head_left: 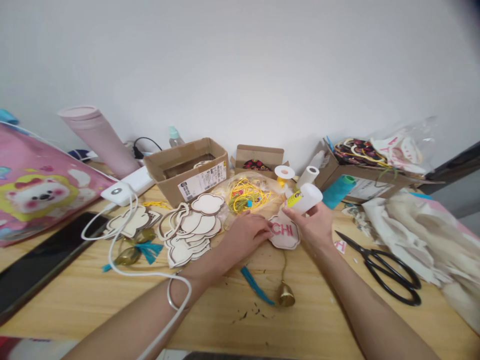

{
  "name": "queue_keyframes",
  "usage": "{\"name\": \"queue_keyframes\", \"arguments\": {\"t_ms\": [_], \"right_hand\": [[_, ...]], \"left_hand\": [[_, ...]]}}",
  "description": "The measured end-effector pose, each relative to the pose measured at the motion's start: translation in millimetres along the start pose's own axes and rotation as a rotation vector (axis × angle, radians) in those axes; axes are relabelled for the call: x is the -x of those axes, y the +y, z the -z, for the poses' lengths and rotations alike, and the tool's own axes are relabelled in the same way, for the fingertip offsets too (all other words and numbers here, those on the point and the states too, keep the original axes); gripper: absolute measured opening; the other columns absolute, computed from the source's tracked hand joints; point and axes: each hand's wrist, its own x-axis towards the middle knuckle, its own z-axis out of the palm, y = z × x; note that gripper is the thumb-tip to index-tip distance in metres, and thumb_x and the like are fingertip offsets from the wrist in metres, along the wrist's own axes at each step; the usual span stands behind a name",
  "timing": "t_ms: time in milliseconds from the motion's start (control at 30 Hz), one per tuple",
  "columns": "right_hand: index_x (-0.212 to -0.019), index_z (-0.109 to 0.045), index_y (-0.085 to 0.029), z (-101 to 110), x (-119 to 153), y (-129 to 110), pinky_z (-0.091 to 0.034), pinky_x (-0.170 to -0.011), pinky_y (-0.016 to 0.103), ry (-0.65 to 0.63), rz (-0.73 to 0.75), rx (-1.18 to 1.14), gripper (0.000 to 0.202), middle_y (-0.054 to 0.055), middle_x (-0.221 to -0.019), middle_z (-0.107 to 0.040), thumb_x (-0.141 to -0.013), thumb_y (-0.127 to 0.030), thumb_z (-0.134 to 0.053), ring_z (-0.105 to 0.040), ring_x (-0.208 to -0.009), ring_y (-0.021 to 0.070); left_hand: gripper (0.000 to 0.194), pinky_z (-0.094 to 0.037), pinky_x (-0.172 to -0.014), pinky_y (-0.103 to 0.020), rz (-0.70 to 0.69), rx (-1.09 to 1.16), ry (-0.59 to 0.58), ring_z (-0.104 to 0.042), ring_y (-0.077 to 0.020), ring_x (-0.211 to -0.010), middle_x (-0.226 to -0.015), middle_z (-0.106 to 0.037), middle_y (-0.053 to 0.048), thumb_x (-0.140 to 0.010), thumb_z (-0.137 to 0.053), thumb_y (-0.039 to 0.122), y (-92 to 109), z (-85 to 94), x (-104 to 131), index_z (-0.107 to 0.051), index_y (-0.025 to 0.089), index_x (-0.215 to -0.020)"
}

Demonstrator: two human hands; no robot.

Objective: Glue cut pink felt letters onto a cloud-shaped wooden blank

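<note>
A white patch with pink letters (284,238) lies on the wooden table between my hands. The fingertips of my left hand (245,234) rest at its left edge, fingers slightly bent and apart. My right hand (314,227) is closed around a white bottle with a yellow label (305,197), tilted over the patch's upper edge; its nozzle is hidden. Below the patch, a small brass bell (286,294) lies on its cord, beside a teal tassel strip (256,286). A pink letter piece (340,246) sits right of my right wrist.
Black scissors (390,272) and pale cloth (420,245) lie right. White cut-out shapes (193,227) are stacked left, near a white cable (129,272) crossing my left forearm. Cardboard boxes (202,184) and thread spools (339,191) stand behind. A dark phone or tablet (45,255) lies far left.
</note>
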Motion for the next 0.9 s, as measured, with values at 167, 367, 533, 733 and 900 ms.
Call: {"name": "queue_keyframes", "arguments": {"t_ms": [167,367,533,733,900], "right_hand": [[-0.079,-0.059,-0.014,3.5,-4.0,-5.9,-0.053,-0.063,0.037,0.151,-0.062,-0.142,0.042,0.009,-0.080,-0.070,-0.047,-0.034,-0.078,-0.065,-0.071,0.0226],[-0.081,-0.059,-0.015,7.0,-9.6,-7.6,-0.053,-0.065,0.034,0.236,-0.035,-0.277,0.043,0.008,-0.080,-0.070,-0.049,-0.036,-0.077,-0.065,-0.071,0.0207],[-0.079,-0.058,-0.016,10.9,-12.5,-6.8,-0.053,-0.065,0.035,0.239,-0.023,-0.274,0.041,0.007,-0.079,-0.070,-0.049,-0.038,-0.076,-0.065,-0.070,0.0203],[-0.082,-0.057,-0.016,15.0,-17.2,-3.6,-0.052,-0.068,0.035,0.260,-0.039,-0.332,0.044,0.006,-0.080,-0.069,-0.050,-0.038,-0.076,-0.065,-0.072,0.0200],[-0.082,-0.057,-0.017,15.1,-16.3,-3.1,-0.053,-0.068,0.036,0.248,-0.065,-0.319,0.044,0.006,-0.078,-0.068,-0.049,-0.040,-0.076,-0.065,-0.071,0.0207]], "left_hand": [[0.021,-0.040,-0.087,-0.032,0.034,0.097,0.030,-0.060,-0.0168,-0.089,-0.094,-0.069,-0.003,-0.084,-0.049,0.032,1.2,2.0,-1.2,-0.067,0.020,-0.084],[0.020,-0.045,-0.084,-0.029,0.106,0.276,0.093,-0.061,-0.0154,-0.090,-0.099,-0.068,-0.002,-0.081,-0.053,0.033,-6.4,1.4,-24.5,-0.068,0.020,-0.081],[0.021,-0.046,-0.079,-0.029,0.040,0.213,0.072,-0.061,-0.0170,-0.088,-0.092,-0.069,-0.002,-0.082,-0.052,0.031,-9.3,-3.1,-41.9,-0.069,0.019,-0.077],[0.016,-0.043,-0.088,-0.032,-0.024,0.129,0.084,-0.058,-0.0172,-0.096,-0.098,-0.068,-0.003,-0.081,-0.055,0.027,-19.6,-12.3,-40.5,-0.070,0.020,-0.081],[0.021,-0.041,-0.090,-0.035,-0.055,0.111,0.054,-0.057,-0.0177,-0.100,-0.101,-0.067,-0.003,-0.084,-0.050,0.030,-23.2,-14.8,-39.5,-0.070,0.022,-0.086]]}}
